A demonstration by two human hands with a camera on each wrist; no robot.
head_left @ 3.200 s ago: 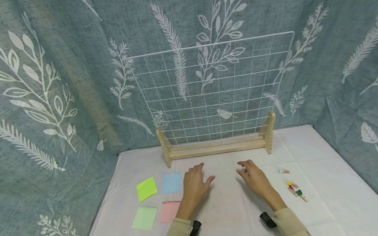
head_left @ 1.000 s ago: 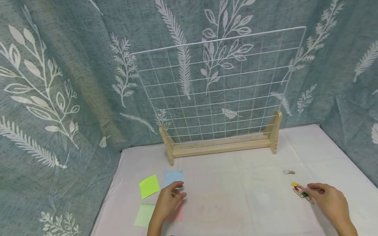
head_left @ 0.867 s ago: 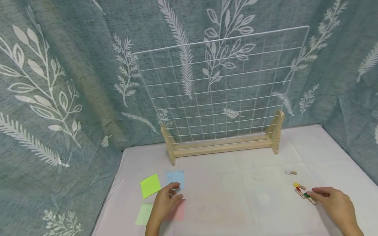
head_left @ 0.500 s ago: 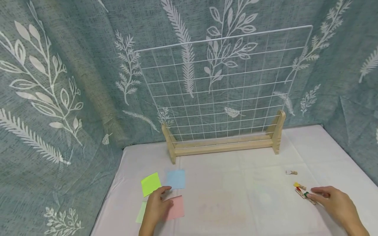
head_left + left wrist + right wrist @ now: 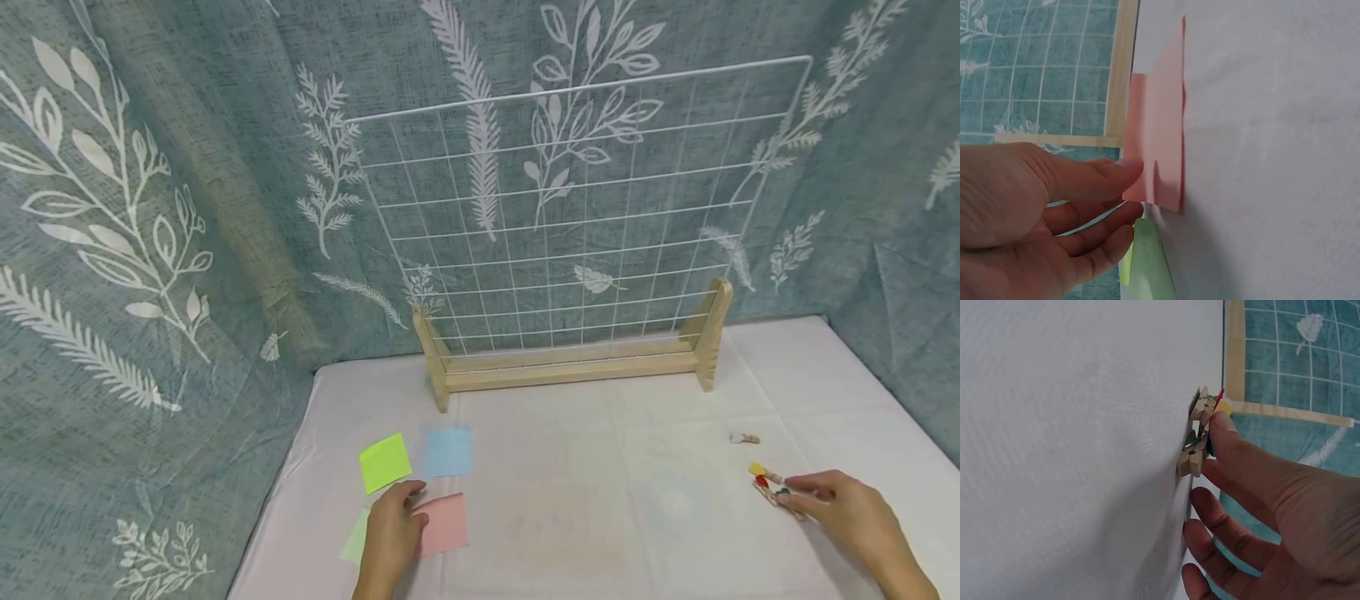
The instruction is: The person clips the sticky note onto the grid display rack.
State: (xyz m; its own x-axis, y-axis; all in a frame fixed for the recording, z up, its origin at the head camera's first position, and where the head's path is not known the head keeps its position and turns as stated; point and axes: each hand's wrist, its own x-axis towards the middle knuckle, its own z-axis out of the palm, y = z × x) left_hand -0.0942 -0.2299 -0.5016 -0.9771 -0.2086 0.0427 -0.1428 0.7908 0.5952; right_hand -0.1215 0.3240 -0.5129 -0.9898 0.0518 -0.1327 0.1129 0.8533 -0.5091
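Observation:
My left hand (image 5: 392,533) pinches the left edge of a pink sticky note (image 5: 446,525). In the left wrist view the thumb lies on the pink note (image 5: 1163,131), whose near part bends up off the cloth; the index fingertip is hidden. On the right, my right hand (image 5: 855,512) has thumb and index finger at a small wooden clothespin with a green heart (image 5: 783,492), pinching it. The right wrist view shows that clothespin (image 5: 1191,459) low against the cloth, the other fingers loosely bent. Clothespins with a red heart (image 5: 762,481) and a yellow top (image 5: 757,470) lie beside it.
A white wire grid (image 5: 562,225) stands upright in a wooden base (image 5: 570,371) at the back. Blue (image 5: 448,452), yellow-green (image 5: 385,463) and pale green (image 5: 356,537) sticky notes lie left. A white-topped clothespin (image 5: 744,438) lies right. Patterned curtains (image 5: 247,208) enclose the table.
Both hands have moved apart from the middle, the left to the pink note, the right to the clothespins. The pink note has tilted and shifted slightly. The head view has turned a little.

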